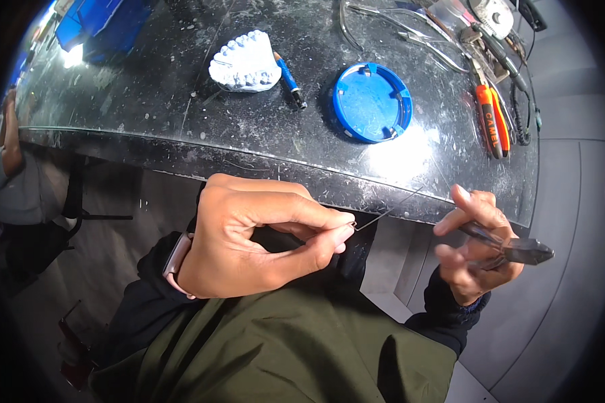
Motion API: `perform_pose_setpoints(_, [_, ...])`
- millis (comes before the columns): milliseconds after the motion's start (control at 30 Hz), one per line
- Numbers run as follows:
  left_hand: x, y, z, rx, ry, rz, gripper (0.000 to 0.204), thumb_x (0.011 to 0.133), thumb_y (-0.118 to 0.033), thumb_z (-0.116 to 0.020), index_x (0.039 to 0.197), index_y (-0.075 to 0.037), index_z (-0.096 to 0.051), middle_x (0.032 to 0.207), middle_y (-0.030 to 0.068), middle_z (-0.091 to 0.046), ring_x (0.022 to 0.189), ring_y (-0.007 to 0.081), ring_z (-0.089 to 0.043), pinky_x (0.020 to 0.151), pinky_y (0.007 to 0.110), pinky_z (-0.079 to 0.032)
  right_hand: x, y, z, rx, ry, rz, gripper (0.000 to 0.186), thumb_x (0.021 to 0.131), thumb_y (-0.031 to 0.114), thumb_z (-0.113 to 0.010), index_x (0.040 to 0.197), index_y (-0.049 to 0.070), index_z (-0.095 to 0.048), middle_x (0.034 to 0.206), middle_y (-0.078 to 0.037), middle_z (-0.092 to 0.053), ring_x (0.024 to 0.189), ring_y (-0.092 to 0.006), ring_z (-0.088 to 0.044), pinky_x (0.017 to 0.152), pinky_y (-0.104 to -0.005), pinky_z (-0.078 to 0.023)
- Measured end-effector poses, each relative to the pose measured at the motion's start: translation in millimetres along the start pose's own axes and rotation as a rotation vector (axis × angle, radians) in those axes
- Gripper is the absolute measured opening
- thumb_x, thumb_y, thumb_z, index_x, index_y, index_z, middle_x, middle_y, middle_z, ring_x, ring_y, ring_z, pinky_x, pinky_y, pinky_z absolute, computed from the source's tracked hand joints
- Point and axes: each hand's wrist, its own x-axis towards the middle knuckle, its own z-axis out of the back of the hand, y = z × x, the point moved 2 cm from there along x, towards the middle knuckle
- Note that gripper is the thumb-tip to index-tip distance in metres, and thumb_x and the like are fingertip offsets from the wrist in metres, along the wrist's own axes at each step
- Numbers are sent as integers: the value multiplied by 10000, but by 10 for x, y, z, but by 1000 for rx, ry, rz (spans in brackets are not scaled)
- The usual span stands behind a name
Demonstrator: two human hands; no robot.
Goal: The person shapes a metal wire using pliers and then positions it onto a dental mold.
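Just in front of the table's near edge, my left hand (262, 235) pinches a thin metal wire (375, 220) between thumb and forefinger. The wire has a small bent end at the fingertips, and its straight length slants up to the right. To the right, my right hand (474, 245) is closed around a pair of pliers (528, 252). Their dark metal jaws point away from the wire, and the fingers partly hide the handles. Neither the pliers nor the right hand touches the wire.
On the dark, scratched table (148, 101) stand a white plaster dental model (245, 64), a blue pencil (288, 75) and a round blue dish (370, 104). Orange-handled pliers (492, 121) and several metal tools (427, 40) lie at the right. Another person's arm (10, 134) shows far left.
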Motion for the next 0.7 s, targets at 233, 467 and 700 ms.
perform_pose_setpoints(233, [79,-101,-1,184,78,-68,123,744,50,-712,862,15,-711,700,82,-680,654,127,-685,583,199,-539,125,1,-169,-95,82,43,431,648,-60,-790,678,116,-398,844,-151,-715,515,-132,-593,562,-276,-382])
perform_pose_setpoints(467, [100,-28,-31,-167,-59,-57,408,699,8,-791,1077,31,-640,987,147,-668,862,188,-693,761,274,-566,80,-65,-247,-5,-90,87,437,751,-20,-750,623,119,-356,797,-105,-724,507,-98,-583,527,-245,-330])
perform_pose_setpoints(700, [75,228,-192,-276,-118,-257,198,732,19,-766,919,14,-701,980,190,-685,902,236,-688,778,315,-563,-5,-83,-309,84,-96,59,416,740,-38,-756,714,105,-366,823,-102,-725,589,-115,-658,593,-282,-340])
